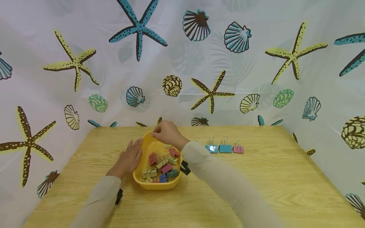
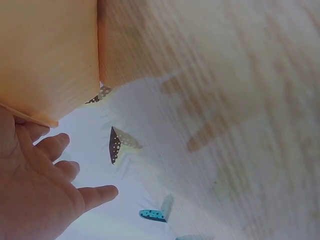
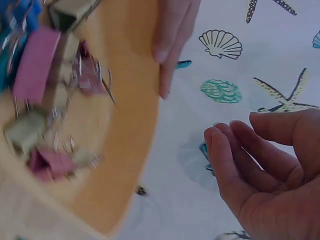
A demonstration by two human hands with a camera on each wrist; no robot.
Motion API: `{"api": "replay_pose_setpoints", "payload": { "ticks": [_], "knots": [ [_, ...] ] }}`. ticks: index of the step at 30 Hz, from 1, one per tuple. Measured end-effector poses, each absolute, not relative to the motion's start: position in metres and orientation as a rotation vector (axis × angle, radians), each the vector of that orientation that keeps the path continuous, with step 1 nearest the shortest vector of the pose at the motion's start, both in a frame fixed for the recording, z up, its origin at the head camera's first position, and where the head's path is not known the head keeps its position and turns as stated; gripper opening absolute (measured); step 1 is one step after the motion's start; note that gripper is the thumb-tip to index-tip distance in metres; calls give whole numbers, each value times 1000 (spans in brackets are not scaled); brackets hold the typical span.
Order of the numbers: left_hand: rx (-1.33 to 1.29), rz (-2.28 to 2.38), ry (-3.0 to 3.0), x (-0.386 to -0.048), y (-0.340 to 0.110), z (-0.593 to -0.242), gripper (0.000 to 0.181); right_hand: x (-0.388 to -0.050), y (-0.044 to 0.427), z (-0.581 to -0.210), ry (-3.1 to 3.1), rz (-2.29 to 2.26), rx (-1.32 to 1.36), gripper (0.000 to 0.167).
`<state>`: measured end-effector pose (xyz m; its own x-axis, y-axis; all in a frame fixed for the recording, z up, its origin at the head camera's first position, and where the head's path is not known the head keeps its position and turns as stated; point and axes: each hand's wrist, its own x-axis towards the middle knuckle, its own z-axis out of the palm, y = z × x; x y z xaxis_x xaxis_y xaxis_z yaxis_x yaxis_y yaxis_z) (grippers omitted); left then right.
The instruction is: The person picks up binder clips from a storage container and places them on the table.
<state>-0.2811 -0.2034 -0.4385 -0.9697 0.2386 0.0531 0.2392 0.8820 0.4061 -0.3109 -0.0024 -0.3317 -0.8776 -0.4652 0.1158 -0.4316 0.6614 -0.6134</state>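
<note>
A yellow plastic bin (image 1: 144,182) stands on the table with several binder clips inside, among them a pink binder clip (image 1: 153,159), a gold one (image 1: 150,173) and a blue one (image 1: 163,178). My left hand (image 1: 129,160) rests against the bin's left side with fingers extended; the left wrist view shows them at its wall. Over the bin's far right rim is my right hand (image 1: 167,133). In the right wrist view its fingers (image 3: 227,170) bend loosely, thumb apart from them, with nothing visible between.
Right of the bin, a row of binder clips stands with handles up: a blue clip (image 1: 212,148), another blue clip (image 1: 225,148) and a pink clip (image 1: 238,149). Wire handles of one more show behind my right sleeve (image 1: 216,174). A patterned cloth (image 1: 182,63) surrounds the wooden table (image 1: 285,177).
</note>
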Motion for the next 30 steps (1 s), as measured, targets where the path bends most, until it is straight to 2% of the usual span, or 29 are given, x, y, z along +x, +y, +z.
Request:
{"api": "replay_pose_setpoints", "payload": {
  "ticks": [6,13,18,20,26,30],
  "knots": [
    [-382,-662,-3057,-280,-203,-441,54,-314,-21,-360,2755,-1097,-513,19],
    [-377,-655,-3037,-278,-203,-438,53,-320,-27,-378,2795,-928,-435,22],
    [-386,-654,-3032,-279,-204,-438,53,-325,-27,-383,2745,-878,-407,49],
    [-387,-652,-3033,-280,-205,-438,53,-326,-27,-384,2729,-877,-395,53],
    [-385,-632,-3038,-281,-204,-439,53,-323,-29,-382,2720,-833,-364,51],
    [-378,-619,-3048,-280,-204,-438,53,-321,-30,-381,2732,-779,-375,41]
  ]
}}
